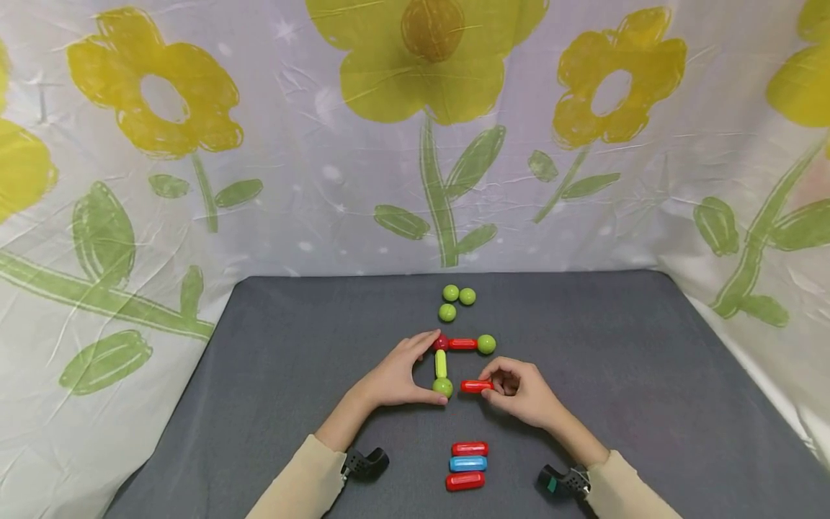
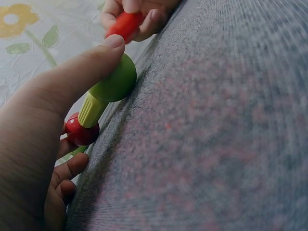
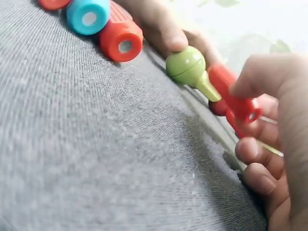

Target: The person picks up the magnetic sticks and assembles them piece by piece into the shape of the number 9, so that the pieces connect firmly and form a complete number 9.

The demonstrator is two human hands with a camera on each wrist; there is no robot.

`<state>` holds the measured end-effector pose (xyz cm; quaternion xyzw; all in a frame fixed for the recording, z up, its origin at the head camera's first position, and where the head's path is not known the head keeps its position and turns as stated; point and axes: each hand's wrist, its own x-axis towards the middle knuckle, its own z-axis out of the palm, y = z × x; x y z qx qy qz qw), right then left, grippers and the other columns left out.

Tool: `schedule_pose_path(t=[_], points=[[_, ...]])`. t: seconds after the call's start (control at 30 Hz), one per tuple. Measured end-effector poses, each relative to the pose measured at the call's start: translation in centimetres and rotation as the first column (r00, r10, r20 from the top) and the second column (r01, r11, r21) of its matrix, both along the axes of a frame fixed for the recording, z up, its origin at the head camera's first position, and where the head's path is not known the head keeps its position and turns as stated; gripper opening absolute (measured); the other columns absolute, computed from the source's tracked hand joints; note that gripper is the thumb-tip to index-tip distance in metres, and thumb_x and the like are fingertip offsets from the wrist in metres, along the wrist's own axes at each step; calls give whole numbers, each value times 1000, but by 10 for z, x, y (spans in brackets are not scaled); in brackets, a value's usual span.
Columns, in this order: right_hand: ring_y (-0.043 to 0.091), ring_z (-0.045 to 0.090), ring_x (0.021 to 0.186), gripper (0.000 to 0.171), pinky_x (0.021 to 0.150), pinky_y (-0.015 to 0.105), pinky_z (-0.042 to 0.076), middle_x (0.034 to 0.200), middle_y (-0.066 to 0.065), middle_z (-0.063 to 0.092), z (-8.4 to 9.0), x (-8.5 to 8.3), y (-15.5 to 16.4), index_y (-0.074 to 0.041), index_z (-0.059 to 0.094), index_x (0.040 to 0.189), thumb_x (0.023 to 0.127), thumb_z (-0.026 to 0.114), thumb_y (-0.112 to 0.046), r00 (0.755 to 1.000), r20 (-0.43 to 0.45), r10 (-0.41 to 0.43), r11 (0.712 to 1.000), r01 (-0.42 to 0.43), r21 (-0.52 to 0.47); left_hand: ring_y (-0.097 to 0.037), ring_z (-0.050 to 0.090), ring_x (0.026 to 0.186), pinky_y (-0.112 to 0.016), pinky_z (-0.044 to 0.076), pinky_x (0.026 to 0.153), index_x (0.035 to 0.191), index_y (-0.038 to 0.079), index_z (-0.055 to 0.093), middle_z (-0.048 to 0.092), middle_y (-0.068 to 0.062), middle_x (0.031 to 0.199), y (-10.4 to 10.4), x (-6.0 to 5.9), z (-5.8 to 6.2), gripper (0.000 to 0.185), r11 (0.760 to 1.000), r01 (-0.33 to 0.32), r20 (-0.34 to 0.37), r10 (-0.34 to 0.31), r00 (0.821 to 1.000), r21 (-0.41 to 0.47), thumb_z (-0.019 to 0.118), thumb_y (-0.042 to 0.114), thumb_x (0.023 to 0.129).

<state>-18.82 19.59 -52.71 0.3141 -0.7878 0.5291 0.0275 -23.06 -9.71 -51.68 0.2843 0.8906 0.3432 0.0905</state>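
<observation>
Left hand point(image 1: 394, 376) brackets the yellow-green rod point(image 1: 441, 363): fingertips on the red ball point(image 1: 441, 343), thumb on the green ball point(image 1: 444, 388). Right hand point(image 1: 521, 393) pinches a red rod point(image 1: 475, 386), long axis 3–9 o'clock, free end just at 3 o'clock of that green ball, apart. Spare rods point(image 1: 467, 465) at 6 o'clock.

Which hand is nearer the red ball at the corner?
Left. The left hand touches the red ball; the right hand pinches a red rod, apart.
</observation>
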Motion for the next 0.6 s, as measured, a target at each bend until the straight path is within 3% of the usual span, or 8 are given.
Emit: schedule_pose_path(t=[0.23, 0.6], points=[[0, 46, 60, 21, 50, 20, 40, 73, -3, 59, 1, 1, -4, -17, 75, 100, 89, 82, -1, 998, -46, -41, 995, 45, 88, -32, 35, 154, -57, 38, 120, 170, 17, 30, 35, -4, 171, 0, 0, 1, 119, 1000, 2, 2, -2, 1000, 9, 91, 60, 77], [-3, 43, 56, 20, 48, 20, 37, 71, -9, 56, 1, 2, -6, -19, 77, 102, 89, 85, -6, 997, -52, -50, 992, 55, 115, -31, 33, 156, -56, 36, 121, 170, 19, 29, 35, -2, 172, 0, 0, 0, 119, 1000, -1, -5, 1, 1000, 3, 91, 61, 76]])
